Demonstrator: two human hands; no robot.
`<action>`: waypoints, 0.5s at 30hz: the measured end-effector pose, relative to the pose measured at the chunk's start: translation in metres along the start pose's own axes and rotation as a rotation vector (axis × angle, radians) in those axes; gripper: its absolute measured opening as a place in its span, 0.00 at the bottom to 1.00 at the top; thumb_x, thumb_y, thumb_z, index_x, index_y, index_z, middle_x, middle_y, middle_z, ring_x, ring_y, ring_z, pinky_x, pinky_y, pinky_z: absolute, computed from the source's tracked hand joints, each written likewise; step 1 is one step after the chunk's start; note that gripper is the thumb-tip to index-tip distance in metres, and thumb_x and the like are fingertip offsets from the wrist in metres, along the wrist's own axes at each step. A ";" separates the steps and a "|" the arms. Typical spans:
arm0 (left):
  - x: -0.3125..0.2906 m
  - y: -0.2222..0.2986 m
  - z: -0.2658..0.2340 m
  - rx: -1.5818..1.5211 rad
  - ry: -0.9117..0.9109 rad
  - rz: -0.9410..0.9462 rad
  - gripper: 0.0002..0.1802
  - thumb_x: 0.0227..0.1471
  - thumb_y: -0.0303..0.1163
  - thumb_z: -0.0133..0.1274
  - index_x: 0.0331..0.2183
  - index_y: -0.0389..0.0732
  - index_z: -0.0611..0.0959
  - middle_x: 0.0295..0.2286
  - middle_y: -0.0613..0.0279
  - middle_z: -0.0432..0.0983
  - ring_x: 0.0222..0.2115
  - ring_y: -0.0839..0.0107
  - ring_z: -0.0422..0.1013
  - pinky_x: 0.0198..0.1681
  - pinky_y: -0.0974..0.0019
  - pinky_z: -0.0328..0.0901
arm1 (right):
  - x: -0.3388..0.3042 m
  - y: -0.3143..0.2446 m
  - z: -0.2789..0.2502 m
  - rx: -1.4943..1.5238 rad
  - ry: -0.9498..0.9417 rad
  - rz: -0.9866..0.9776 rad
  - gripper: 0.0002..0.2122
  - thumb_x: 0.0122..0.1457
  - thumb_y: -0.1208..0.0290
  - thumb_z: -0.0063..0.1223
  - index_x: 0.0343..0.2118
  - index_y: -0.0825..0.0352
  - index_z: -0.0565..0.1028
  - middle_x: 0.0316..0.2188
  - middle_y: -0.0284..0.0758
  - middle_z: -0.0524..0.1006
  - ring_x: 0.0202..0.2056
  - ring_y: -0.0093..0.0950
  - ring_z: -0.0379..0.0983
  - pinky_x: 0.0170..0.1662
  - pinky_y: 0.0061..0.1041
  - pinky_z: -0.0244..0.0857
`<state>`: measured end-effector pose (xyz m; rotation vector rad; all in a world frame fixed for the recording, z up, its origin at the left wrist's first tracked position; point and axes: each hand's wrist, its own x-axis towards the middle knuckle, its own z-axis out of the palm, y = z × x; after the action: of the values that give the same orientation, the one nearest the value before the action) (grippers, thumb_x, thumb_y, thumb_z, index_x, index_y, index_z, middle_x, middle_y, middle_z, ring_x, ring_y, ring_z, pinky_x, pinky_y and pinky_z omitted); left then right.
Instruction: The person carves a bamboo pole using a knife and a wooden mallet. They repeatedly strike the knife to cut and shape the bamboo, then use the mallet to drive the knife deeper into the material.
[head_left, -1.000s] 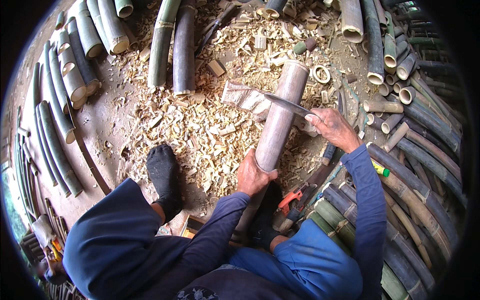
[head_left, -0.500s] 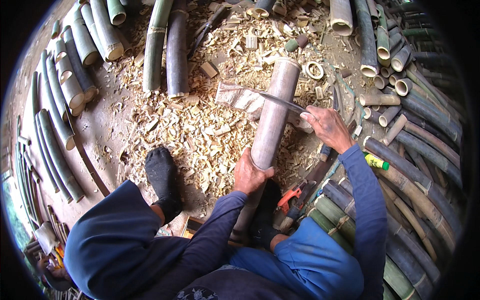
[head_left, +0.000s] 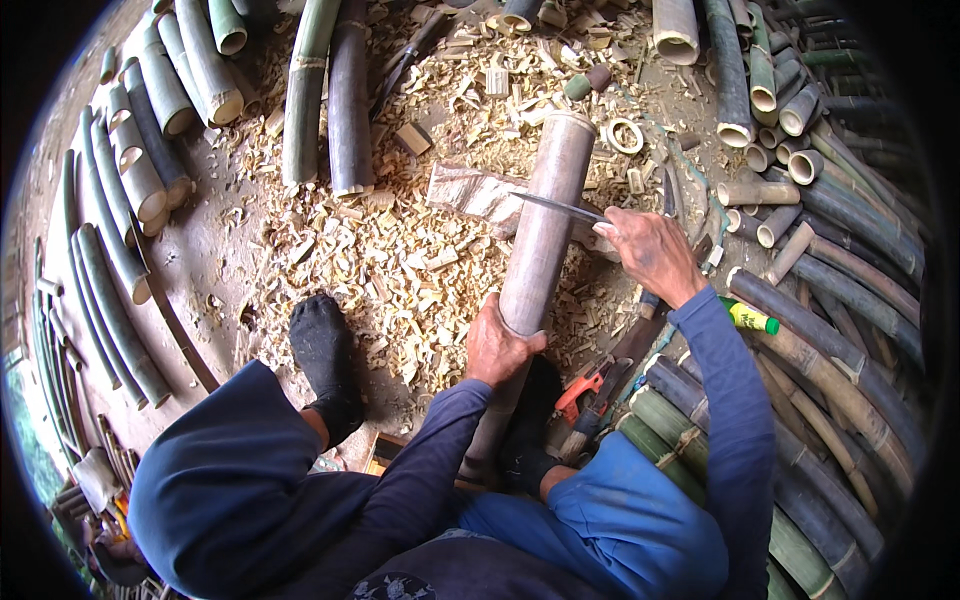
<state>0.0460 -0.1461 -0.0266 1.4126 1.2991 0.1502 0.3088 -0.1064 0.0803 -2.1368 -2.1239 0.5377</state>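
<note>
Head view: I log left hand (head_left: 502, 345) clasping the bamboo tube (head_left: 538, 255), which crosses over a wood block (head_left: 470, 197); right hand (head_left: 650, 250) grips a blade (head_left: 555, 206) lying across the tube. I'd brace firmly, keep blade pressure even.

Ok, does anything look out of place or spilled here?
Mainly the green-capped yellow container, lying sideways among bamboo poles, which looks stray. Pale shavings litter the floor, but seem normal around the held bamboo culm.

A thick greyish-brown bamboo tube (head_left: 532, 270) slants from near left to far right; a narrow metal blade (head_left: 562, 208) crosses over its far half.
</note>
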 end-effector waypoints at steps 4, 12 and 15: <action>0.002 -0.005 0.001 -0.036 -0.034 -0.009 0.47 0.32 0.45 0.72 0.50 0.27 0.73 0.38 0.31 0.79 0.41 0.39 0.77 0.48 0.47 0.69 | -0.004 0.000 0.006 0.066 0.002 0.006 0.11 0.67 0.63 0.54 0.33 0.67 0.75 0.26 0.48 0.78 0.29 0.52 0.76 0.30 0.47 0.68; 0.001 -0.010 -0.001 0.025 0.039 0.028 0.43 0.31 0.45 0.72 0.47 0.29 0.76 0.38 0.34 0.80 0.41 0.41 0.78 0.47 0.48 0.71 | -0.039 0.020 0.007 -0.066 0.048 -0.006 0.10 0.65 0.64 0.55 0.37 0.68 0.76 0.25 0.46 0.77 0.28 0.47 0.78 0.32 0.45 0.71; 0.008 -0.016 0.008 -0.044 0.008 0.062 0.43 0.30 0.45 0.73 0.46 0.29 0.78 0.38 0.36 0.81 0.41 0.44 0.79 0.47 0.50 0.72 | -0.098 0.058 -0.023 -0.298 0.001 0.175 0.10 0.66 0.62 0.53 0.39 0.65 0.77 0.28 0.46 0.80 0.31 0.46 0.80 0.34 0.46 0.71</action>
<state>0.0454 -0.1498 -0.0455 1.4170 1.2516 0.2249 0.3735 -0.2002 0.1023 -2.4935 -2.1459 0.2431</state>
